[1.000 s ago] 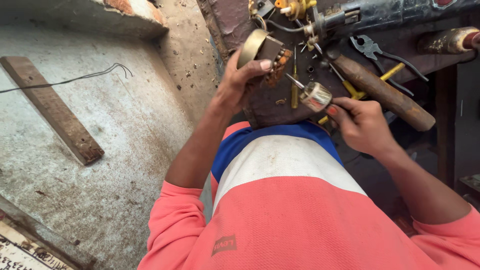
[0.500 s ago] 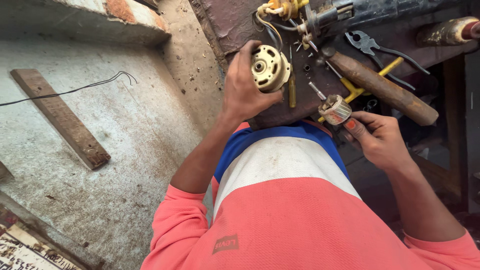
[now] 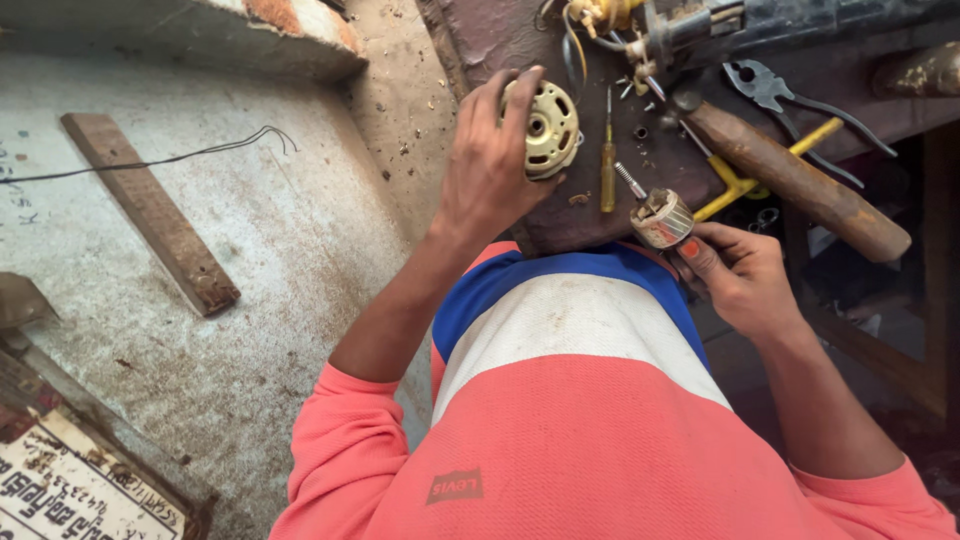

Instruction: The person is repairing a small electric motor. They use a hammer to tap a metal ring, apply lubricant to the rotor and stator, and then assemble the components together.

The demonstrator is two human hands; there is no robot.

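The left hand (image 3: 490,170) wraps its grip around a round, cream plastic motor housing (image 3: 540,128) above the scuffed dark desk (image 3: 500,40). The right hand (image 3: 740,280) pinches a ribbed metal rotor (image 3: 660,215) with a thin shaft, beside a yellow-handled screwdriver (image 3: 607,165).

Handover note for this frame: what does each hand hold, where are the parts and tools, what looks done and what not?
Left hand: grips the cream motor housing over the bench.
Right hand: holds the rotor, shaft pointing up-left.
On the bench: yellow screwdriver, hammer, pliers, loose screws.
Done: rotor and housing are apart.
Left: the two parts are not joined.
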